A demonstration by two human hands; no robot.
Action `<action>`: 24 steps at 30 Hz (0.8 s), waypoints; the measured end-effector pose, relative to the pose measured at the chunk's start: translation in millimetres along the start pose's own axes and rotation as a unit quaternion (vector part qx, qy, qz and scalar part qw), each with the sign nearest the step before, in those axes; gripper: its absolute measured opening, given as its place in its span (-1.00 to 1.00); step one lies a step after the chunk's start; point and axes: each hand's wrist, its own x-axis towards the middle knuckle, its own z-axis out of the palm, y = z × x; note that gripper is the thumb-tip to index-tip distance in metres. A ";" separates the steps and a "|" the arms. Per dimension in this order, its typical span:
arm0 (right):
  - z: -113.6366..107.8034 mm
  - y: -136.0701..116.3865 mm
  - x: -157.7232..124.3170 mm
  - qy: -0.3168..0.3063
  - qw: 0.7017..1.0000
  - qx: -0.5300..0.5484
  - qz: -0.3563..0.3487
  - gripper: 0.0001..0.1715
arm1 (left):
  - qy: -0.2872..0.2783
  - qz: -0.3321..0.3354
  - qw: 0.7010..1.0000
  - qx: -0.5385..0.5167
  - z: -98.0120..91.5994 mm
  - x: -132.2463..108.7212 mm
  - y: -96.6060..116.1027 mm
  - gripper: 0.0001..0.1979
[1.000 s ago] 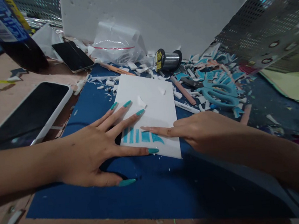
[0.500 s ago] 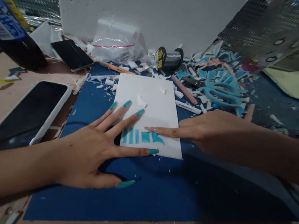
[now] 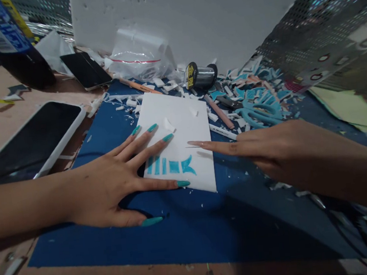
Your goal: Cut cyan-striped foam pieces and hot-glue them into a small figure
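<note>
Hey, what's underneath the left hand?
The left hand is spread over the blue mat and part of the white sheet. Anything else beneath it is covered and cannot be seen.

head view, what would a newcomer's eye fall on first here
The left hand, splayed with long teal nails, rests partly on the white sheet near the middle. Just right of its fingers, bright blue shapes stand out on that sheet. Beyond the right hand, blue-handled scissors lie among scraps.

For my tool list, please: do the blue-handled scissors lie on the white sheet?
No, the scissors lie to the right of the white sheet, among scraps.
</note>
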 end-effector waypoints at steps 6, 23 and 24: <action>3.6 -22.5 1.2 -0.028 0.999 0.026 -0.036 -0.05 | 0.033 -0.007 0.999 0.009 2.9 -0.9 5.2 -0.38; 8.6 -34.9 12.0 -0.047 0.997 0.054 -0.038 -0.09 | 0.012 0.002 1.000 -0.003 1.9 -0.8 2.6 -0.39; 8.2 -35.4 12.2 -0.048 0.997 0.053 -0.035 -0.10 | 0.015 0.000 1.000 -0.003 1.9 -0.7 2.8 -0.39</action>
